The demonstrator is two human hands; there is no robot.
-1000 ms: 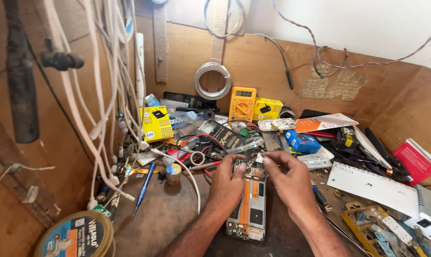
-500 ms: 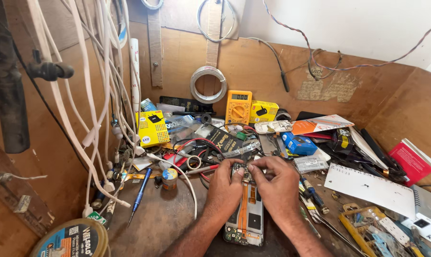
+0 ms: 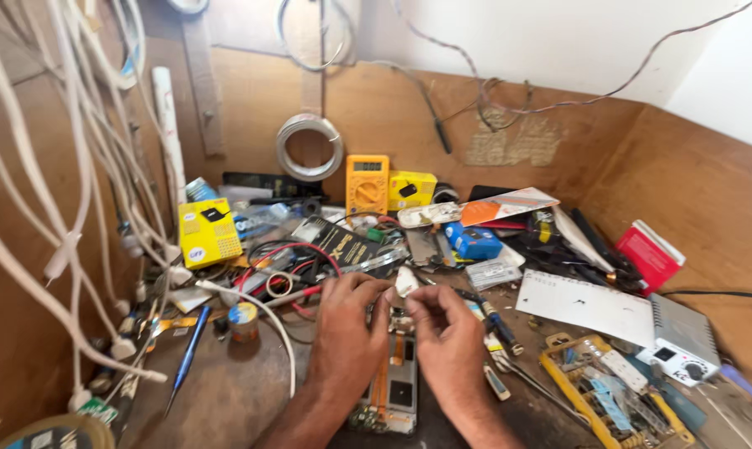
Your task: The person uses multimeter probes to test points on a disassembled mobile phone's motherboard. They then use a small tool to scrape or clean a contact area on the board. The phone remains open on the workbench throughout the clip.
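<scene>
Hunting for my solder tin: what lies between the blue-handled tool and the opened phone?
In the head view, a small round tin and a white cable lie between the blue-handled tool and the opened phone.

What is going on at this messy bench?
A person has both hands on an opened phone lying on a cluttered wooden bench. The left hand steadies its upper end, while the right hand pinches a small pale part just above it. Around them lie a yellow multimeter, red wires and a blue-handled tool.
</scene>
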